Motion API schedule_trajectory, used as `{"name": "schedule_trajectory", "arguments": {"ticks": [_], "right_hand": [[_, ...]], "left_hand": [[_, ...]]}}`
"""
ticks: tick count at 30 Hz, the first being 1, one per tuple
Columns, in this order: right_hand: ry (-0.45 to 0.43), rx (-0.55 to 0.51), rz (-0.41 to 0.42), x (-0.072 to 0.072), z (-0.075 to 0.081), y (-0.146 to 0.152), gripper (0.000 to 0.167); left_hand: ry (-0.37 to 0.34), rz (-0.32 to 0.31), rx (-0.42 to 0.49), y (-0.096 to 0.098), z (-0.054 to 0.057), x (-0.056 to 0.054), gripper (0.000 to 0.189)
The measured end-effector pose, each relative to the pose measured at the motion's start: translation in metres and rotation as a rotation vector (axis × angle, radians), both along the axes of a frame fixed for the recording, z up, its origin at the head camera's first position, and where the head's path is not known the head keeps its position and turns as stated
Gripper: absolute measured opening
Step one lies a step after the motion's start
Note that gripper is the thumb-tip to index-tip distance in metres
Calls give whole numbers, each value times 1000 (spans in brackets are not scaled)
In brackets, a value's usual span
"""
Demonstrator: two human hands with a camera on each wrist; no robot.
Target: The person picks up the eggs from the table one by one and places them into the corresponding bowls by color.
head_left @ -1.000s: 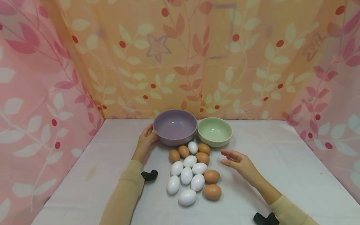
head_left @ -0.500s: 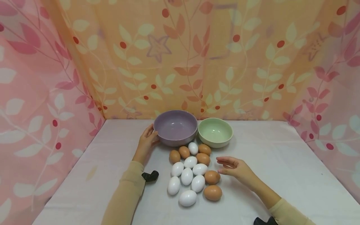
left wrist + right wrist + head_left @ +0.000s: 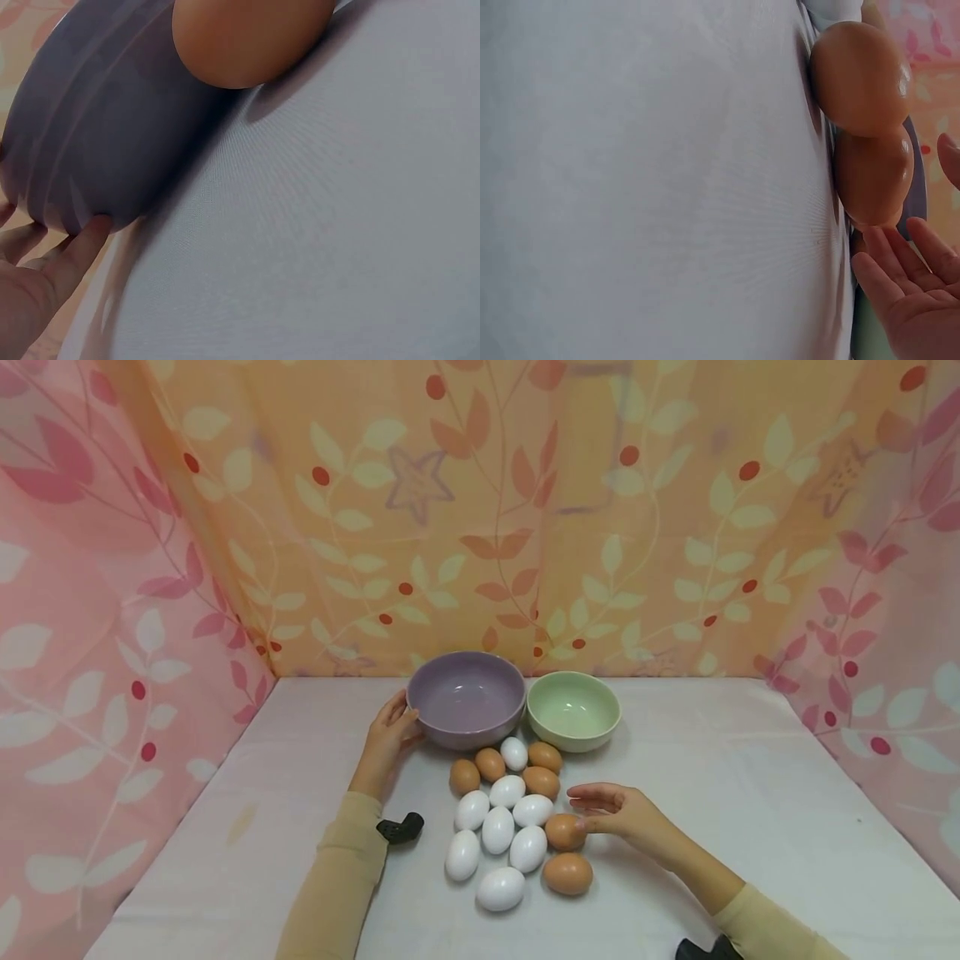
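Note:
My left hand [image 3: 386, 737] rests its fingers against the left side of the purple bowl [image 3: 467, 737]; the left wrist view shows its fingertips [image 3: 97, 225] on the bowl's outer wall. My right hand [image 3: 626, 814] is at the right edge of the egg group, fingers extended and apart. Its thumb overlaps the right end of a brown egg [image 3: 562, 832] in the head view. Nearer the front lies a second brown egg [image 3: 567, 873]. Several white eggs [image 3: 498, 830] lie to their left, and more brown eggs [image 3: 542, 782] sit close to the bowls.
A smaller light green bowl [image 3: 574, 742] stands against the purple one on its right. White cloth [image 3: 735, 777] covers the table. Patterned curtains [image 3: 480, 527] hang behind and at both sides. A black wrist device [image 3: 401, 828] is on the left sleeve.
My right hand has come nearer and to the left, from beside the green bowl to the brown egg. The left hand, bowls and eggs stay in place.

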State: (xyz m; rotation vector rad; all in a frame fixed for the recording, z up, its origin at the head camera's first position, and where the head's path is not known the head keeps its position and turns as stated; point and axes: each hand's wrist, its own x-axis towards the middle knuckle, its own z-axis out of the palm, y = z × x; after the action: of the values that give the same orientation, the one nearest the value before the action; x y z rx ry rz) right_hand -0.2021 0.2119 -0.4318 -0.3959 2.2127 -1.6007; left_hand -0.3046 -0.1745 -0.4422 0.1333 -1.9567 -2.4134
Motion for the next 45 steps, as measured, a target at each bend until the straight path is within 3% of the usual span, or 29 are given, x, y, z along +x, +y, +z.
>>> {"name": "schedule_trajectory", "arguments": {"ticks": [15,35,45], "right_hand": [[-59,2,38,-1,-6,-6,63],[-43,-7,83,-1,-7,-10,60],[-7,72,95,-4,-7,-11,55]], "left_hand": [[15,-1,40,2,-4,1,61],[5,6,72,3,-4,0,60],[0,10,56,1,-3,0,60]]}}
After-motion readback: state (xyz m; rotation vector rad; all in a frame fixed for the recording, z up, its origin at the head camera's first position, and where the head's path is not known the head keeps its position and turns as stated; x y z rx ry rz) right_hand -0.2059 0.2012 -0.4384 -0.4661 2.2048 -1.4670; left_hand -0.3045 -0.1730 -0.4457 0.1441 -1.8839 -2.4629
